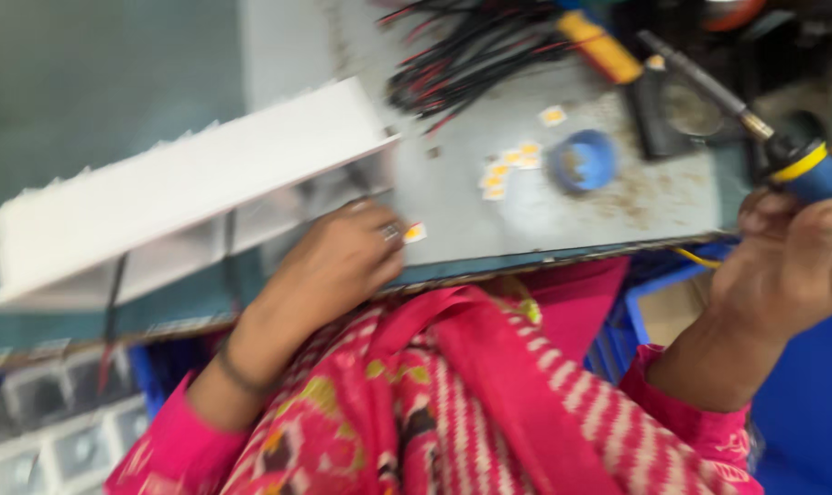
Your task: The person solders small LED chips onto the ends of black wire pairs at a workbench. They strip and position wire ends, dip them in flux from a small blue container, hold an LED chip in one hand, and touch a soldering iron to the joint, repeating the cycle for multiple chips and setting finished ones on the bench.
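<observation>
My left hand (338,261) rests on the edge of the grey workbench (489,215), fingers pinching a small yellow-and-white chip (415,233). Just left of it lies a long white plastic housing (178,192), tilted across the bench. My right hand (792,266) is at the far right, wrapped around a soldering iron (805,165) with a blue and yellow handle; its metal shaft points up-left over a dark stand (677,115). Several more yellow chips (508,170) lie on the bench, near a small round blue tin (583,160).
A bundle of red and black wires (471,55) lies at the back of the bench, with a yellow-handled tool (599,46) beside it. Blue bins (801,394) sit at lower right. Grey compartment trays (59,431) sit at lower left. My pink patterned clothing fills the foreground.
</observation>
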